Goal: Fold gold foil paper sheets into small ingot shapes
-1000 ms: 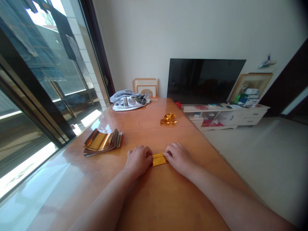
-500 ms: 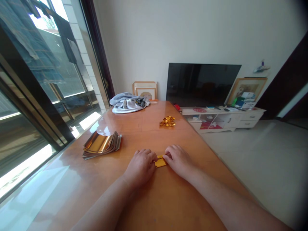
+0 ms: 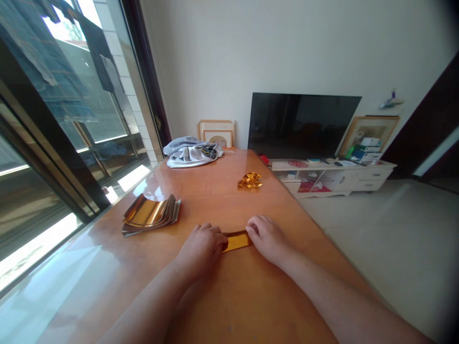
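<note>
Between my hands, a folded strip of gold foil paper (image 3: 237, 241) lies on the wooden table (image 3: 229, 291). My left hand (image 3: 206, 243) has its fingers curled closed on the strip's left end. At the right end, my right hand (image 3: 266, 239) pinches the paper with thumb and fingers. Both ends of the strip are hidden under the fingers. Left of my hands sits a curved stack of gold foil sheets (image 3: 152, 212). Farther off, on the table's right side, lie folded gold foil pieces (image 3: 250, 180).
A grey cloth bundle (image 3: 193, 153) rests at the table's far end, with framed pictures (image 3: 216, 135) behind it. A large television (image 3: 303, 126) stands beyond, over a white cabinet (image 3: 344, 179). A glass door (image 3: 71, 95) runs along the left.
My left hand has moved left along the strip, away from my right hand. More of the gold paper shows between them, and the upper flap seen before is no longer visible.
</note>
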`<action>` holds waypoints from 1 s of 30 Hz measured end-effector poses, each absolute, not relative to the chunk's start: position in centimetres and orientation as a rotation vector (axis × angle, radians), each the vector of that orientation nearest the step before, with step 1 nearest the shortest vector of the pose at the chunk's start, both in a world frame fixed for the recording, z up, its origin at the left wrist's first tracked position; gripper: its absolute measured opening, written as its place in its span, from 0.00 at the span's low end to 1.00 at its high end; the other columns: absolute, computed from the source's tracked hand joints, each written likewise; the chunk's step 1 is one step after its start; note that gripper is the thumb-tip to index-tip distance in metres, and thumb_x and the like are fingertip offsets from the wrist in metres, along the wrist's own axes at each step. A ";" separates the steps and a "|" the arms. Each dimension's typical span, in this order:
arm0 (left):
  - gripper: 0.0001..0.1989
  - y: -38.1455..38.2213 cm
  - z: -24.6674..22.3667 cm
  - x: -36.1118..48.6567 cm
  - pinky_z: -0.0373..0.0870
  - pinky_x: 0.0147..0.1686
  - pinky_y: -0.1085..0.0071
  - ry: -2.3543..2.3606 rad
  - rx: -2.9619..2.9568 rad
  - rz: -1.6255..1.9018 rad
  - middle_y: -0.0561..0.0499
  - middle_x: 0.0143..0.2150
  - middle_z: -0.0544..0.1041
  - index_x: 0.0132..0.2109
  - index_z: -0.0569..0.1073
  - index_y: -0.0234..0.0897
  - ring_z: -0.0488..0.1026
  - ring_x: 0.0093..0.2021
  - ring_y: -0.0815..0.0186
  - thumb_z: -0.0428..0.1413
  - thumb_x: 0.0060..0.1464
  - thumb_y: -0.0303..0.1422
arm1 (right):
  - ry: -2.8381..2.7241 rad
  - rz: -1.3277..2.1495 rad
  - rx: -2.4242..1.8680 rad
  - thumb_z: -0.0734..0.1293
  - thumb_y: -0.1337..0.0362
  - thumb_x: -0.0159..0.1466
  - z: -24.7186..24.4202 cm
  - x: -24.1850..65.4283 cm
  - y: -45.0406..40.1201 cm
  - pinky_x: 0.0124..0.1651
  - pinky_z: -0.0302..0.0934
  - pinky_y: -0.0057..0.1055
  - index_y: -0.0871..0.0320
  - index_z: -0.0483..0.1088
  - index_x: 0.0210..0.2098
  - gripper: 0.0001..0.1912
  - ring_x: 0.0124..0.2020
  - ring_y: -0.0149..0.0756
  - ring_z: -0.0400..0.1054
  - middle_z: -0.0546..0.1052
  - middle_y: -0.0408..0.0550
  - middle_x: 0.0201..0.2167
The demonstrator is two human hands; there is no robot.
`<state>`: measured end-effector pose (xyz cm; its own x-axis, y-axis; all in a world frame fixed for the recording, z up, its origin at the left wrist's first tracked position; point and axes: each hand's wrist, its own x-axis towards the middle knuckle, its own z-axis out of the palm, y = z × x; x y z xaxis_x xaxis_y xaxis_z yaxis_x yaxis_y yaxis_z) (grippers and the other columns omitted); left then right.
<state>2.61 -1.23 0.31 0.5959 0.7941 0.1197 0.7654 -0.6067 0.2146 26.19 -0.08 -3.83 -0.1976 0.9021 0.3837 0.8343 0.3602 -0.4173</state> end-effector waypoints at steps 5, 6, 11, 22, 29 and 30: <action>0.12 -1.2 0.3 2.5 0.63 0.46 0.66 1.275 2.710 0.326 0.48 0.36 0.76 0.34 0.77 0.43 0.69 0.42 0.60 0.50 0.61 0.29 | -2.013 0.215 -1.522 0.62 0.69 0.65 -4.4 26.9 0.1 0.46 0.59 0.32 0.54 0.72 0.42 0.09 0.44 0.39 0.68 0.76 0.47 0.40; 0.12 -1.2 0.2 2.5 0.63 0.46 0.66 1.260 2.712 0.338 0.49 0.35 0.76 0.34 0.77 0.43 0.69 0.43 0.60 0.50 0.61 0.29 | -2.030 0.212 -1.523 0.62 0.69 0.64 -4.5 26.9 0.2 0.48 0.59 0.32 0.54 0.72 0.44 0.11 0.45 0.39 0.68 0.76 0.47 0.41; 0.14 -0.6 -0.6 2.4 0.65 0.41 0.69 1.221 2.642 0.368 0.49 0.37 0.75 0.34 0.78 0.42 0.71 0.39 0.63 0.49 0.58 0.26 | -2.075 0.154 -1.552 0.64 0.69 0.61 -4.3 26.6 -0.1 0.50 0.60 0.33 0.55 0.72 0.49 0.17 0.47 0.40 0.67 0.75 0.49 0.43; 0.15 0.4 -1.1 1.2 0.66 0.38 0.71 1.279 2.316 0.576 0.53 0.37 0.82 0.41 0.76 0.41 0.75 0.38 0.64 0.50 0.51 0.23 | -2.137 -0.026 -1.429 0.62 0.71 0.62 -2.5 25.2 -2.1 0.48 0.59 0.34 0.55 0.71 0.38 0.08 0.44 0.41 0.68 0.76 0.48 0.38; 0.09 0.4 -1.1 1.5 0.65 0.38 0.71 1.324 2.387 0.546 0.52 0.38 0.81 0.40 0.76 0.42 0.74 0.41 0.61 0.54 0.52 0.27 | -2.225 0.134 -1.677 0.65 0.64 0.61 -2.4 25.9 0.2 0.55 0.57 0.36 0.58 0.69 0.56 0.23 0.55 0.45 0.65 0.75 0.55 0.52; 0.08 0.4 -1.0 1.5 0.64 0.38 0.70 1.343 2.411 0.541 0.51 0.38 0.81 0.40 0.76 0.43 0.73 0.41 0.61 0.55 0.52 0.28 | -2.264 0.146 -1.673 0.65 0.64 0.61 -2.2 25.7 0.4 0.55 0.56 0.36 0.58 0.70 0.56 0.23 0.55 0.45 0.65 0.75 0.55 0.52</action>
